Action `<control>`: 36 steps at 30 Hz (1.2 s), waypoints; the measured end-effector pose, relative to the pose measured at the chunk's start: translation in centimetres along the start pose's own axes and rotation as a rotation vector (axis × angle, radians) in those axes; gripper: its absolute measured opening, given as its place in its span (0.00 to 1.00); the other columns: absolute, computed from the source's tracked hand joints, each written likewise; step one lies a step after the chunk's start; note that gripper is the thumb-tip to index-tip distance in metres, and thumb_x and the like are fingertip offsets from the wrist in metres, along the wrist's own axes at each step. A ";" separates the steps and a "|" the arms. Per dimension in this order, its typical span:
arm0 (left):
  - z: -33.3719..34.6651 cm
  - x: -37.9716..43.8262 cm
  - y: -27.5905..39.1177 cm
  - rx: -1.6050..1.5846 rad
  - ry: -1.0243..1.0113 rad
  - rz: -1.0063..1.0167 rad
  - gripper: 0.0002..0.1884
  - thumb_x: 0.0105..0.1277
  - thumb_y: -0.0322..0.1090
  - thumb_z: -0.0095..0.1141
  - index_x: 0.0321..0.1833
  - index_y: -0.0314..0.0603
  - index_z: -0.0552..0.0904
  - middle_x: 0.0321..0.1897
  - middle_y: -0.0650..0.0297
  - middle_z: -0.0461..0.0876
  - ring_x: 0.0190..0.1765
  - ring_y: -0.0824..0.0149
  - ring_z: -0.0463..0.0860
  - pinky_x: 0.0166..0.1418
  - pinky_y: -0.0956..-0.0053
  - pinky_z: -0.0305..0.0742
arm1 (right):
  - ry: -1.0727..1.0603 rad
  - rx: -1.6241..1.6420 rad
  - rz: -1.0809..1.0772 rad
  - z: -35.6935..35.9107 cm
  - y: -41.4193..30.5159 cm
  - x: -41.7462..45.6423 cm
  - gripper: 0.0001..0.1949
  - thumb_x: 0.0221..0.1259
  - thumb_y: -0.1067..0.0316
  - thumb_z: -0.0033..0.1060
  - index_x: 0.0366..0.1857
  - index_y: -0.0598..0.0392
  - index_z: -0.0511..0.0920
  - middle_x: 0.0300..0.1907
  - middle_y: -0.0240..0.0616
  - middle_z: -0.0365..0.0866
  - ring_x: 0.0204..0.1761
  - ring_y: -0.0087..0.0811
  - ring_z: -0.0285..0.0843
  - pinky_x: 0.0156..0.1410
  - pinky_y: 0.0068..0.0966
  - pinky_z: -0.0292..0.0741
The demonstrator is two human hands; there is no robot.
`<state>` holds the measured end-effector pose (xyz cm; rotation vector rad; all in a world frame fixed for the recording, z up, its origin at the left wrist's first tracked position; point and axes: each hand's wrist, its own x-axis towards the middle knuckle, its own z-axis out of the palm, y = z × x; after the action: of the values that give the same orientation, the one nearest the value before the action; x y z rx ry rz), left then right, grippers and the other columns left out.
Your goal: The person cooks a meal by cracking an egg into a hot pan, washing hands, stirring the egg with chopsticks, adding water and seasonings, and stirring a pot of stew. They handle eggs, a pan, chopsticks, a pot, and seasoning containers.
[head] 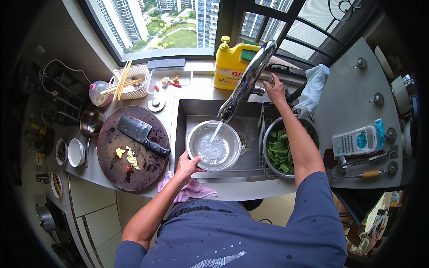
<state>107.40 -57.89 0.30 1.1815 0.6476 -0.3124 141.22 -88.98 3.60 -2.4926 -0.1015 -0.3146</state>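
My left hand (187, 166) grips the lower left rim of a round metal bowl (228, 162) over the sink (191, 115). Water (216, 132) streams into the bowl from a chrome faucet (248, 75), and the surface bubbles. Beside the faucet's handle (269, 81), my right hand (276, 90) is raised with its fingers apart. Whether a fingertip touches the handle I cannot tell. Under my right forearm stands a metal pot (266, 142) of cut leafy greens (280, 150), partly covered by the arm.
Left of the sink, a round chopping board (110, 167) carries a cleaver (135, 129) and chopped garlic (132, 159). A yellow detergent jug (228, 63) stands behind the faucet. A pink cloth (191, 191) hangs at the counter's front edge. Ladles (342, 165) and a grater (355, 140) lie to the right.
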 end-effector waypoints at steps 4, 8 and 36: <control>-0.1 0.1 0.0 0.010 -0.004 0.010 0.16 0.66 0.23 0.54 0.56 0.28 0.70 0.46 0.48 0.79 0.38 0.54 0.86 0.34 0.63 0.90 | -0.012 0.011 0.016 0.1 0.1 0.0 0.36 0.58 0.48 0.64 0.70 0.49 0.66 0.55 0.63 0.76 0.60 0.57 0.73 0.66 0.42 0.69; 0.1 0.1 0.1 0.019 -0.001 0.009 0.16 0.67 0.23 0.53 0.56 0.28 0.70 0.45 0.48 0.79 0.38 0.54 0.86 0.34 0.63 0.90 | -0.013 0.041 0.022 0.2 0.3 0.1 0.37 0.58 0.48 0.64 0.71 0.51 0.64 0.55 0.64 0.76 0.60 0.59 0.72 0.66 0.43 0.68; 0.7 -0.7 0.8 -0.081 -0.043 0.069 0.18 0.67 0.24 0.54 0.60 0.31 0.71 0.47 0.50 0.79 0.40 0.57 0.85 0.34 0.65 0.90 | -0.031 0.471 0.319 0.9 -0.6 -0.6 0.43 0.55 0.50 0.72 0.74 0.48 0.60 0.49 0.50 0.82 0.48 0.39 0.82 0.49 0.33 0.79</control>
<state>107.51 -58.28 1.52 1.1138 0.5752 -0.2505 140.70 -87.98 3.04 -2.0053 0.1886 -0.1013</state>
